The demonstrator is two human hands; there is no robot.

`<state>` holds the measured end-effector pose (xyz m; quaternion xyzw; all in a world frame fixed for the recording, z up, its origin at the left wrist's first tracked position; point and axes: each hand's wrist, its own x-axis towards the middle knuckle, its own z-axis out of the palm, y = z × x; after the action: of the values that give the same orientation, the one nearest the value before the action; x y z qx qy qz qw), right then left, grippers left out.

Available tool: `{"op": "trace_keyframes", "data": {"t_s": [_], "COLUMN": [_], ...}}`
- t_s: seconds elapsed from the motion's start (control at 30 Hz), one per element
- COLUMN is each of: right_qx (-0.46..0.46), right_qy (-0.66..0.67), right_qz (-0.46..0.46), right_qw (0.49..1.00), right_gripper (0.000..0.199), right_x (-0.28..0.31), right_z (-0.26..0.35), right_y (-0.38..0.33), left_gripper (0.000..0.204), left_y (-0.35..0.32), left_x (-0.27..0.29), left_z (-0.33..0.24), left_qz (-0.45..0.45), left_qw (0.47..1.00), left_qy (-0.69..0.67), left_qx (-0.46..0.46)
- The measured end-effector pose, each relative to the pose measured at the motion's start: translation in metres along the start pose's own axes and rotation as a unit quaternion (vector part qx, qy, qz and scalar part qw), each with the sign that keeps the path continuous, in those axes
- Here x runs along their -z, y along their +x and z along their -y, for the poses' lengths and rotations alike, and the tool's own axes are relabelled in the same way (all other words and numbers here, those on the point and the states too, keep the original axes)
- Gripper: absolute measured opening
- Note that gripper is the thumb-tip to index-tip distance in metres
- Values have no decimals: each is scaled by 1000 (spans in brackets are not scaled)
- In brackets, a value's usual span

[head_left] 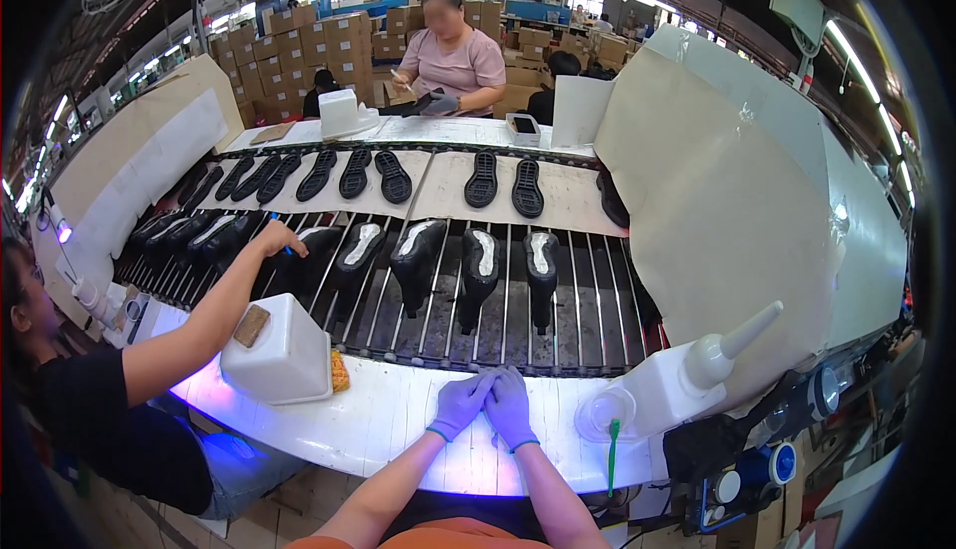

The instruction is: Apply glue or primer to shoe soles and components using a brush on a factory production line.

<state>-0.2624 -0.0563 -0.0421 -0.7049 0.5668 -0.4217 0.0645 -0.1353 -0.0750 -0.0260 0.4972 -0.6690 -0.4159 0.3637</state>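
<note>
My left hand (461,406) and my right hand (510,410), in light purple gloves, rest on the near white ledge (388,420). Their fingertips meet, the fingers drawn together, and nothing shows in them. Just beyond, on the metal rods of a conveyor (590,320), lie several black shoe uppers with white-coated bottoms; the closest to my hands are one upper (541,268) and another upper (480,272). Right of my hands stands a clear cup (603,416) with a green-handled brush (612,444) leaning in it, beside a white squeeze bottle (672,387).
Black soles (481,181) lie in a row on the far belt. At left, a co-worker's arm (204,315) reaches over the conveyor behind a white container (284,355). A person (458,56) works across the line. A pale panel (727,181) borders the right.
</note>
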Motion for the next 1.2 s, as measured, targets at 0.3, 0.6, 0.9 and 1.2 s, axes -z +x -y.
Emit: {"op": "trace_keyframes", "data": {"t_s": [0.3, 0.6, 0.9, 1.2], "right_qx": [5, -3, -7, -5], "right_qy": [-6, -10, -14, -13], "right_qz": [-10, -4, 3, 1], "right_qw": [1000, 1000, 1000, 1000], "right_gripper": [15, 18, 20, 20], "right_x": [-4, -1, 0, 0], "right_z": [-3, -4, -5, -8], "right_y": [-2, -2, -4, -4], "left_gripper": [34, 35, 34, 34], "left_y": [1, 0, 1, 0], "left_x": [-1, -4, -6, -4], "left_z": [3, -2, 2, -9], "left_qz": [-19, -10, -13, -1], "left_qw": [999, 1000, 1000, 1000], "left_qy": [-20, -21, -17, -10], "left_qx": [-29, -16, -9, 1]}}
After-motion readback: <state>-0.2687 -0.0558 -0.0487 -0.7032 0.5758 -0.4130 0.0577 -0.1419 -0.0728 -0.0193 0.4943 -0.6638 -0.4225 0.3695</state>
